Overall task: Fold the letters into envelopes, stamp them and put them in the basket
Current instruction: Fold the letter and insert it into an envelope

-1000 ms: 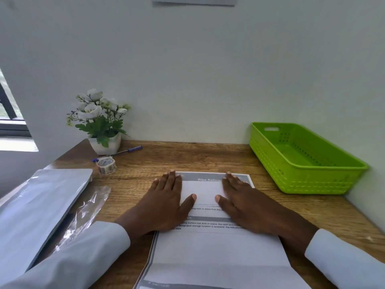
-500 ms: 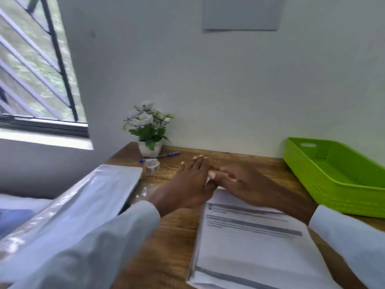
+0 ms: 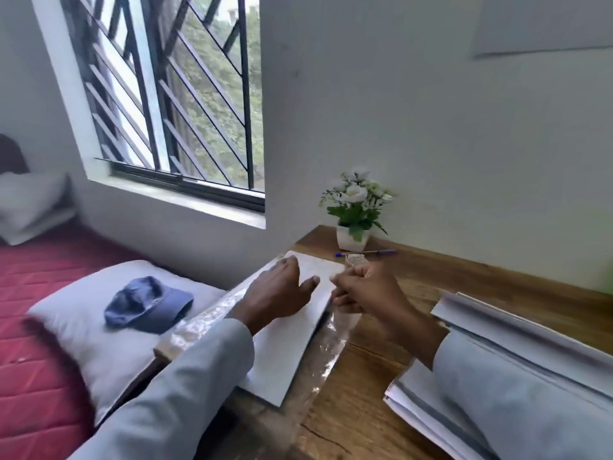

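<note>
Envelopes (image 3: 298, 313): stacked left of letters (image 3: 517, 340). Left hand (image 3: 275, 293) flat on stack, fingers straight. Right hand (image 3: 368, 290) curled at stack edge, grip unclear. Peel off top one only.

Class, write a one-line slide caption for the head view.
Left hand flat on the envelope pack, right hand at its edge, folded letters beside.

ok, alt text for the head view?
Left hand rests flat on a white envelope stack at the wooden desk's left edge; right hand hovers beside it, fingers loosely curled. Folded letters lie right.
</note>
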`<state>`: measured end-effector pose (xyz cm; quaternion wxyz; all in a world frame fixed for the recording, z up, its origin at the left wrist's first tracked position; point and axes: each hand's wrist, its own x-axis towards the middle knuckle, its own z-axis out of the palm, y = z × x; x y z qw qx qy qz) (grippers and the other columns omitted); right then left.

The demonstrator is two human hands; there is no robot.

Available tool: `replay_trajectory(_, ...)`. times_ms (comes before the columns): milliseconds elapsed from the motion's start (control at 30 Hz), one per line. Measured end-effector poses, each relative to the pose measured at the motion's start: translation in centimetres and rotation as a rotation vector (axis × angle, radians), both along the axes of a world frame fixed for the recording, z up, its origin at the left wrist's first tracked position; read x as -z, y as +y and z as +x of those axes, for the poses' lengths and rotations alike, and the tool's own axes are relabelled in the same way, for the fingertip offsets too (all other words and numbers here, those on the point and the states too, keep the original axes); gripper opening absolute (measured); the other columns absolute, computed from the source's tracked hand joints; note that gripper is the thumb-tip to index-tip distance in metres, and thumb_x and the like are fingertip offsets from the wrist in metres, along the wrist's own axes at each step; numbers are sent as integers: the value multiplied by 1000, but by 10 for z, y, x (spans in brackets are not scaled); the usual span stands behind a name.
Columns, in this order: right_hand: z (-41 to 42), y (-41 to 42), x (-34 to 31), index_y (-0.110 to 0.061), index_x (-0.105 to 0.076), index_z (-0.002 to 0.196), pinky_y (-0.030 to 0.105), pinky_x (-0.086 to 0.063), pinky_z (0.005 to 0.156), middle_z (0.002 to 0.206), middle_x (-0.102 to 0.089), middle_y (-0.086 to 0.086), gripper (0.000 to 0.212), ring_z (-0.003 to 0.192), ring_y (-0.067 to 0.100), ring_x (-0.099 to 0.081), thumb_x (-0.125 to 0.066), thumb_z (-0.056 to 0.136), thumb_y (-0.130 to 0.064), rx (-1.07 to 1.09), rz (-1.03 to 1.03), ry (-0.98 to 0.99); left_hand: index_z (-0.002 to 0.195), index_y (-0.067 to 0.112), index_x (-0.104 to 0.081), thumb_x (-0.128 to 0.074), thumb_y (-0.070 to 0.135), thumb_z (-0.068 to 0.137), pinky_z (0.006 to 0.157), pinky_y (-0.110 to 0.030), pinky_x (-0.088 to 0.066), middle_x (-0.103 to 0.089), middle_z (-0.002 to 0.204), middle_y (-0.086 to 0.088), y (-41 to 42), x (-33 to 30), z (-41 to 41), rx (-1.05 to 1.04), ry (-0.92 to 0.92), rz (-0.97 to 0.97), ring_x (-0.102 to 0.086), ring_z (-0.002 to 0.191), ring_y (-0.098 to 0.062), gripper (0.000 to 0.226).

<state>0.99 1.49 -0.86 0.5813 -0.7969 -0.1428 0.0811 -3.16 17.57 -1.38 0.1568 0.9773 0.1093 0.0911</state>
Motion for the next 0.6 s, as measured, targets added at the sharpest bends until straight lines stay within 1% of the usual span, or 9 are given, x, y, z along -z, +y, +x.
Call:
replay_trajectory(100, -8, 8, 13, -5, -68, 89, 34, -63, 64, 75, -74, 12, 15, 64, 21, -73, -72, 89, -19, 47, -53, -3, 134, 4, -40, -42, 57, 95, 90, -38, -43, -47, 145, -15, 8, 7, -5, -77, 23, 27, -50, 125, -34, 66)
replay_trajectory(133, -8, 9, 17, -7, -68, 87, 36, -64, 66, 74, -74, 10, 14, 65, 20, -74, -73, 87, -20, 65, -60, -5, 132, 4, -42, -43, 58, 95, 88, -37, -43, -49, 143, -15, 9, 8, -4, -92, 23, 38, -50, 125, -34, 65)
replay_trajectory(200, -7, 12, 22, -10, -68, 86, 38, -64, 68, 74, -74, 7, 13, 65, 19, -74, -76, 85, -21, 95, -70, -7, 119, 8, -48, -45, 59, 94, 81, -35, -40, -56, 134, -14, 12, 10, -4, -114, 7, 34, -53, 119, -33, 57)
replay_trajectory(233, -7, 13, 23, -11, -68, 87, 38, -64, 68, 75, -74, 7, 14, 64, 18, -74, -77, 84, -21, 107, -58, 2, 116, 10, -49, -46, 59, 93, 80, -35, -40, -59, 130, -13, 13, 10, -5, -120, -7, 14, -54, 116, -32, 54)
replay_trajectory(267, -6, 14, 24, -11, -67, 89, 36, -64, 66, 77, -73, 7, 16, 63, 18, -74, -78, 83, -21, 114, -38, 17, 117, 11, -50, -48, 58, 92, 82, -36, -42, -60, 129, -13, 13, 10, -6, -129, -30, -14, -55, 115, -32, 54)
replay_trajectory(367, -4, 16, 25, -10, -62, 99, 31, -62, 59, 84, -71, 9, 27, 62, 17, -72, -80, 80, -16, 123, 33, 68, 131, 14, -51, -56, 56, 89, 89, -37, -44, -60, 131, -12, 12, 8, -9, -159, -131, -81, -55, 117, -32, 60)
replay_trajectory(467, -2, 16, 26, -14, -56, 110, 30, -61, 58, 91, -71, 9, 41, 65, 17, -72, -82, 78, -10, 139, 112, 133, 127, 15, -55, -62, 52, 87, 85, -34, -42, -63, 125, -10, 13, 5, -11, -176, -217, -107, -57, 112, -30, 55)
replay_trajectory(533, -2, 16, 28, -18, -53, 113, 29, -60, 56, 92, -71, 8, 48, 67, 18, -72, -82, 76, -8, 149, 146, 165, 129, 15, -56, -65, 49, 86, 89, -34, -43, -63, 127, -9, 14, 4, -11, -180, -240, -148, -57, 116, -29, 55)
replay_trajectory(600, -2, 16, 29, -17, -55, 112, 27, -58, 55, 94, -71, 9, 47, 69, 19, -73, -82, 75, -5, 153, 176, 181, 130, 16, -56, -68, 46, 84, 95, -35, -43, -63, 129, -7, 15, 4, -11, -180, -258, -202, -57, 118, -27, 56)
